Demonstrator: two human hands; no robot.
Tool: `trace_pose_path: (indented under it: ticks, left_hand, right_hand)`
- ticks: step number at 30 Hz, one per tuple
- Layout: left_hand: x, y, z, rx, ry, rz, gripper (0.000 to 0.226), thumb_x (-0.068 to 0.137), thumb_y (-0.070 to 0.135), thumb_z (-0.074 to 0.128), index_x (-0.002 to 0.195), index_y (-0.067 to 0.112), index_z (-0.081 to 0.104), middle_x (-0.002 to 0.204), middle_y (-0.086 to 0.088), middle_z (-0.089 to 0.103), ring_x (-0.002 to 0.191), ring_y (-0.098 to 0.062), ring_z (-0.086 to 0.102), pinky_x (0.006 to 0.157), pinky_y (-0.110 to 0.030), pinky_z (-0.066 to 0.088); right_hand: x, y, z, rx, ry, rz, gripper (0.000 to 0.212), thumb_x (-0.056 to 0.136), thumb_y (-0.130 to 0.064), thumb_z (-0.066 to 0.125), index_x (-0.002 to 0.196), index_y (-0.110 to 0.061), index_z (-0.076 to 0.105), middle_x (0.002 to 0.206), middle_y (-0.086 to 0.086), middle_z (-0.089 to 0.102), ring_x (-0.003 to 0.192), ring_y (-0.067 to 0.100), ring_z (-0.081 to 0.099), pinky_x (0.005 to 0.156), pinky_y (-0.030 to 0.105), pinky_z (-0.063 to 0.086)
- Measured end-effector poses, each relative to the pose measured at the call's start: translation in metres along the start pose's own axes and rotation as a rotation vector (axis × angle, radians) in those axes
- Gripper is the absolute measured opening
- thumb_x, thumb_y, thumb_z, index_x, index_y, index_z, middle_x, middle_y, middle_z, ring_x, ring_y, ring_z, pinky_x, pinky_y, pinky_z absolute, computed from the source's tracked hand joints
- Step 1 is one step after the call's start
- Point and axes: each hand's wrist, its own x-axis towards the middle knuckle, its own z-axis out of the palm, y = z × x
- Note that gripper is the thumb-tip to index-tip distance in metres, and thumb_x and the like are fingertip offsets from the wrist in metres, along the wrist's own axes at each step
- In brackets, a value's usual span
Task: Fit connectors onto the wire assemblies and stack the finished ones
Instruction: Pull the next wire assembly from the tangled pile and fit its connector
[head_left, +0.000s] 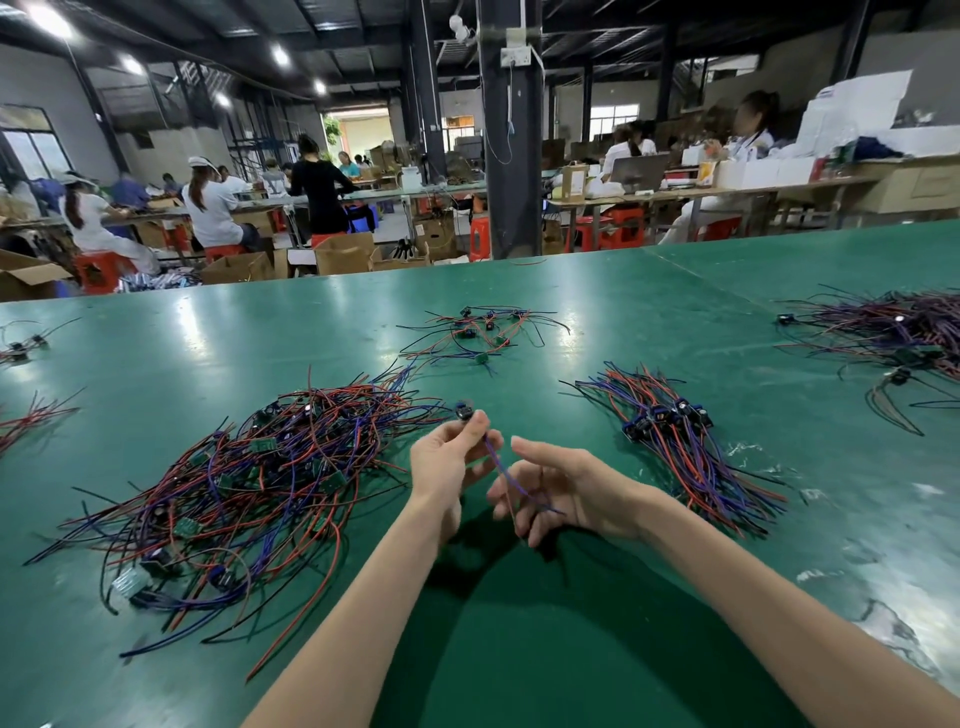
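1. Desk (519, 291): green, glossy top, scuffed pale at the near right edge; carries every item below.
2. Tangled heap (260, 483): loose red, purple and black wire assemblies with small green boards and dark parts, lying left of the hands.
3. Far heap (893, 332): mostly purple and black wires, at the desk's right edge, well apart from the hands.
4. Stacked bundle (675, 447): wire assemblies laid roughly parallel, their blue-black connectors clustered at the far end, just right of the right hand.
5. Small scatter (478, 332): a few red and black wired pieces spread out beyond the hands, mid-desk.
6. Right hand (561, 493): held above the desk, palm turned left, thumb straight, fingers loosely curled. The wire crosses them; whether this grip holds it cannot be told.
7. Left hand (441, 467): raised above the desk, grip narrow, fingertips pinching the connector.
8. Wire assembly (506, 475): one purple lead, running from the left fingertips down across the right fingers.
9. Connector (464, 410): small, dark, at the lead's upper end.
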Motion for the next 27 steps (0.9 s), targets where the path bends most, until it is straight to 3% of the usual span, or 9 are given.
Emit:
trace_pose_path:
  ticks: [3,6,10,13,17,22,27]
  left_hand:
    - [-0.009,-0.008,0.013,0.093,-0.073,0.001,0.020,0.084,0.016,0.069,0.069,0.008,0.060,0.064,-0.006,0.067,0.046,-0.011,0.058,0.042,-0.019,0.045]
    - [-0.013,-0.012,0.018,0.082,-0.086,0.007,0.017,0.083,0.016,0.071,0.072,0.005,0.062,0.070,-0.009,0.067,0.051,-0.013,0.059,0.047,-0.021,0.049]
    - [-0.011,-0.013,0.017,0.064,-0.079,0.021,0.015,0.081,0.011,0.072,0.070,0.007,0.063,0.068,-0.007,0.069,0.055,-0.016,0.061,0.055,-0.026,0.054]
    - [-0.010,-0.013,0.015,0.071,-0.074,0.029,0.016,0.081,0.011,0.072,0.070,0.004,0.064,0.066,-0.008,0.067,0.054,-0.021,0.059,0.054,-0.031,0.052]
    - [-0.007,-0.012,0.011,0.071,-0.058,0.024,0.018,0.081,0.010,0.072,0.067,0.003,0.064,0.064,-0.011,0.065,0.053,-0.024,0.052,0.057,-0.035,0.046]
    - [-0.006,-0.010,0.011,0.093,-0.052,0.013,0.018,0.084,0.010,0.069,0.068,0.004,0.063,0.059,-0.005,0.065,0.053,-0.021,0.053,0.056,-0.031,0.047]
    - [0.006,-0.002,-0.001,0.094,0.050,0.039,0.016,0.085,0.012,0.068,0.071,0.007,0.062,0.056,0.002,0.067,0.054,-0.007,0.057,0.058,-0.019,0.047]
  right_hand:
    - [0.006,0.006,0.000,-0.055,0.306,-0.112,0.029,0.089,-0.032,0.058,0.081,-0.006,0.067,0.067,0.006,0.065,0.056,0.017,0.056,0.051,0.026,0.050]
    - [0.009,0.011,-0.002,-0.044,0.419,-0.174,0.017,0.091,-0.016,0.060,0.084,-0.001,0.066,0.060,0.003,0.063,0.047,0.009,0.053,0.047,0.022,0.047]
    - [0.012,0.012,-0.002,-0.077,0.434,-0.239,0.015,0.093,-0.005,0.055,0.091,0.008,0.063,0.059,0.002,0.061,0.042,0.005,0.052,0.045,0.017,0.044]
    - [0.013,0.012,0.000,-0.171,0.421,-0.269,0.019,0.094,-0.003,0.054,0.076,-0.001,0.059,0.052,-0.005,0.062,0.041,0.005,0.050,0.047,0.016,0.043]
    - [0.016,0.013,0.003,-0.244,0.441,-0.302,0.023,0.094,-0.004,0.055,0.071,-0.006,0.058,0.052,-0.003,0.059,0.042,0.004,0.047,0.047,0.015,0.039]
    - [0.013,0.013,0.007,-0.240,0.446,-0.314,0.025,0.093,-0.005,0.056,0.068,-0.008,0.059,0.050,-0.003,0.058,0.040,0.006,0.044,0.044,0.017,0.037]
    - [0.008,0.015,0.021,-0.296,0.341,-0.308,0.025,0.093,-0.007,0.057,0.069,-0.010,0.061,0.051,-0.004,0.060,0.039,0.006,0.043,0.042,0.016,0.036]
